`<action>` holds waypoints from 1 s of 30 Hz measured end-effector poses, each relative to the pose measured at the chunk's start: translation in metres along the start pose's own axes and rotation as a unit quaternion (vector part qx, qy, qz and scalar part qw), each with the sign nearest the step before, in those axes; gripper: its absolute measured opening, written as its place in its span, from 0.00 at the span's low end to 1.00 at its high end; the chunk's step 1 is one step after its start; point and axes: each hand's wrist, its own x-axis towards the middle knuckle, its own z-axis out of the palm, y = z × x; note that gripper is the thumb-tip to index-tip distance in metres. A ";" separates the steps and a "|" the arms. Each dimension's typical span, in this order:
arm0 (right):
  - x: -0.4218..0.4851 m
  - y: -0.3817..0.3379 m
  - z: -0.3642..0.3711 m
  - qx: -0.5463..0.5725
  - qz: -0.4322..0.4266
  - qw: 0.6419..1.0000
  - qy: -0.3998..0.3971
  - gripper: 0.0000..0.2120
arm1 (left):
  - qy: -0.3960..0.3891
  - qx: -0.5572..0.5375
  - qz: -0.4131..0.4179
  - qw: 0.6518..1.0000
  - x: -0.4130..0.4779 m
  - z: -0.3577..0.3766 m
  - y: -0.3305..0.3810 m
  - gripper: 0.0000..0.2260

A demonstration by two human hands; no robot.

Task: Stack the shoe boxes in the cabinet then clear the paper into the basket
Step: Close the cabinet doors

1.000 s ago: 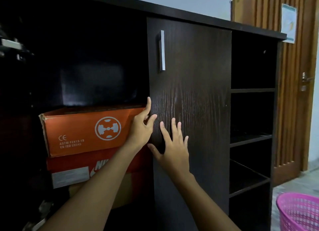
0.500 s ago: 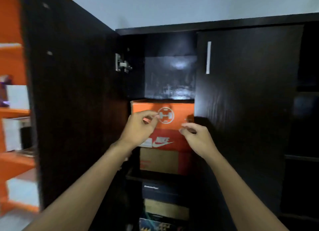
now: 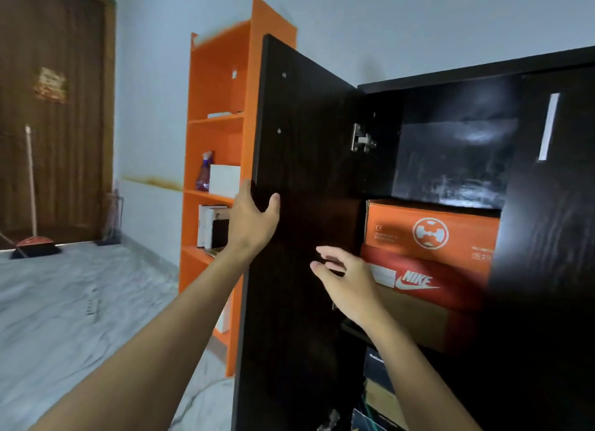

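Left hand (image 3: 254, 219) grips the free left edge of the open cabinet door (image 3: 306, 173), thumb curled round it; right hand (image 3: 349, 285), loosely spread and empty, hovers nearer the stacked shoe boxes (image 3: 431, 237), just to its right inside the cabinet (image 3: 476, 73).

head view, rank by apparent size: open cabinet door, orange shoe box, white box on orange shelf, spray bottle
1. open cabinet door, also nearest the camera
2. orange shoe box
3. white box
4. spray bottle

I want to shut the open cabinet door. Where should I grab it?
Grip the open door by its free vertical edge, coming from the left, as the left hand does: the inner face shows no handle, and that edge lies farthest from the hinge.
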 end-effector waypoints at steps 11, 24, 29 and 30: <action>-0.021 0.010 0.003 -0.027 -0.062 0.997 0.049 0.18 | -0.041 -0.058 0.079 0.994 -0.019 -0.002 0.000 0.20; -0.079 0.037 -0.068 -0.286 -0.107 0.938 0.165 0.34 | -0.267 -0.207 0.196 0.920 -0.061 0.120 0.056 0.19; -0.079 0.068 -0.110 -0.422 -0.063 0.877 0.223 0.31 | -0.305 -0.146 0.249 0.907 -0.063 0.183 0.063 0.24; -0.078 0.075 -0.116 -0.445 -0.051 0.863 0.233 0.30 | -0.303 -0.123 0.259 0.909 -0.062 0.194 0.064 0.25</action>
